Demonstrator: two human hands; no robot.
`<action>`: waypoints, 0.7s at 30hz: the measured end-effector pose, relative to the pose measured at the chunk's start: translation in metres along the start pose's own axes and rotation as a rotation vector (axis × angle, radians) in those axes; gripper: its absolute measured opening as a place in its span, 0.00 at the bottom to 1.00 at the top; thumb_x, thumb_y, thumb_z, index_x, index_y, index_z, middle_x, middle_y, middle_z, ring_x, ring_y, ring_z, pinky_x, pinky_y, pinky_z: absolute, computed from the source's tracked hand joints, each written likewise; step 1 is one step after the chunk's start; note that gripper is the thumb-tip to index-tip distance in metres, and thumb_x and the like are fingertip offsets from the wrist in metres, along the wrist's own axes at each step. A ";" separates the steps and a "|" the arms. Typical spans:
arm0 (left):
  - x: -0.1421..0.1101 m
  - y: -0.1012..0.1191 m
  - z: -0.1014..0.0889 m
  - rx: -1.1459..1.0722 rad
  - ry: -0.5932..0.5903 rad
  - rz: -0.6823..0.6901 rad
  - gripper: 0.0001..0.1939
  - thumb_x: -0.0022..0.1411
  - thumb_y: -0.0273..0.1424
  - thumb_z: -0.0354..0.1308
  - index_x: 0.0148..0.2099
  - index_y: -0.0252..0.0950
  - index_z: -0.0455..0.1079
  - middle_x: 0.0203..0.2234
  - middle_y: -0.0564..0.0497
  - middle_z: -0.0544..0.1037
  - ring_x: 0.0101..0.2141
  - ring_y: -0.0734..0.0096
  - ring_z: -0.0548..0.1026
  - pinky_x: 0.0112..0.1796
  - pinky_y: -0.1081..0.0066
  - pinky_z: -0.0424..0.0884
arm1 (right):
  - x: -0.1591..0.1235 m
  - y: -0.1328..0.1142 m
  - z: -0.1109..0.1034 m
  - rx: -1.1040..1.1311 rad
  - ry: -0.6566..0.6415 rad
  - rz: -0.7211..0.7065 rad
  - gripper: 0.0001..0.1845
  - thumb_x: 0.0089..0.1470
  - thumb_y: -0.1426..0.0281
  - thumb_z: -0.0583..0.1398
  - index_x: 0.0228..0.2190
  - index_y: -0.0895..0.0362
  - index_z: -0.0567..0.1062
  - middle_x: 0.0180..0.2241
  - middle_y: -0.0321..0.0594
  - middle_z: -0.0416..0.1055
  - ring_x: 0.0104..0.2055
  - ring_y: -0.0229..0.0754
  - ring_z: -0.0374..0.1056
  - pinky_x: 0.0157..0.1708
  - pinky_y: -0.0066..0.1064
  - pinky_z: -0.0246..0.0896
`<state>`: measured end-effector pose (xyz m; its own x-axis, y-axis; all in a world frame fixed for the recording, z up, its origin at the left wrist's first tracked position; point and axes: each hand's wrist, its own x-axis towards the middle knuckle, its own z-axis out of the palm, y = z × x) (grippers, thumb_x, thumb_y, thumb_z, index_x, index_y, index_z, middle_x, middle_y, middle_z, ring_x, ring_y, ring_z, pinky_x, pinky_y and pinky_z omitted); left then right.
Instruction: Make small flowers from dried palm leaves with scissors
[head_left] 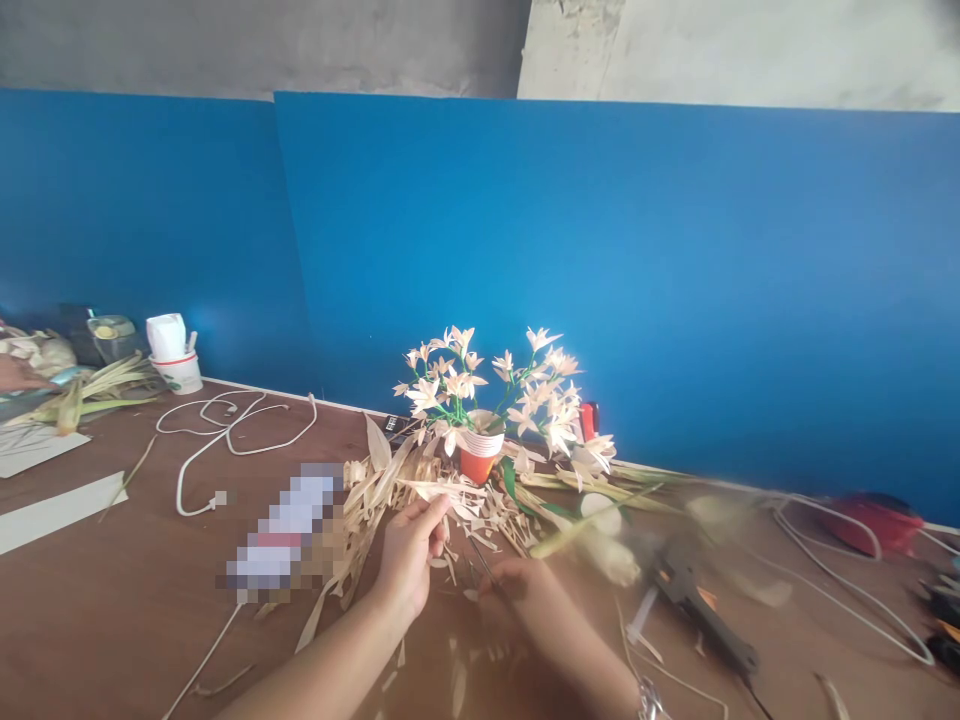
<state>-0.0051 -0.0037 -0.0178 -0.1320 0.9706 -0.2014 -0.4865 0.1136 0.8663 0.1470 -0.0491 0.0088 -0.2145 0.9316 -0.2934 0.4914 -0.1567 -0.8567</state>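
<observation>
My left hand (409, 555) is closed in a pinch on a pale, dry corn husk piece (431, 489), held in front of the red and white paper cup (478, 465). Close by on the right, my right hand (517, 585) is curled around a thin dark tool (481, 560); motion smears it, so its exact kind is unclear. Cream flowers (457, 385) on green stems stand in and around the cup. Small husk scraps (499, 515) lie spread below it, and a heap of dry husks (379, 480) sits left of it.
A dark glue gun (701, 605) lies at the right, near a red object (877, 522) and white cables. On the left are a pixelated white object (281, 535) with a cord, a coiled white cable (225, 430), a white tub (178, 372) and another person's hand (22, 374). Blue panels stand behind.
</observation>
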 end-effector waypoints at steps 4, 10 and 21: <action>-0.002 0.001 0.001 -0.011 -0.005 -0.009 0.15 0.44 0.38 0.68 0.23 0.33 0.69 0.13 0.59 0.64 0.16 0.83 0.57 0.18 0.78 0.50 | 0.000 0.000 0.000 0.014 -0.004 -0.011 0.07 0.43 0.69 0.58 0.22 0.59 0.73 0.14 0.30 0.63 0.16 0.32 0.58 0.17 0.22 0.56; -0.002 0.001 0.002 -0.016 0.007 -0.022 0.15 0.42 0.37 0.69 0.24 0.33 0.70 0.13 0.59 0.64 0.16 0.83 0.57 0.18 0.79 0.49 | -0.001 0.001 0.000 0.025 -0.002 -0.003 0.07 0.42 0.68 0.58 0.21 0.59 0.73 0.14 0.31 0.63 0.16 0.32 0.57 0.17 0.23 0.55; -0.001 0.000 0.000 -0.006 -0.009 -0.038 0.15 0.45 0.38 0.68 0.24 0.33 0.69 0.12 0.60 0.64 0.15 0.84 0.56 0.17 0.79 0.48 | 0.001 0.004 -0.001 0.026 -0.021 -0.028 0.08 0.42 0.67 0.58 0.21 0.59 0.73 0.13 0.29 0.61 0.15 0.32 0.57 0.16 0.23 0.54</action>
<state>-0.0052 -0.0048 -0.0172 -0.1050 0.9675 -0.2301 -0.4961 0.1496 0.8553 0.1491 -0.0484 0.0055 -0.2456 0.9286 -0.2781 0.4628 -0.1397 -0.8754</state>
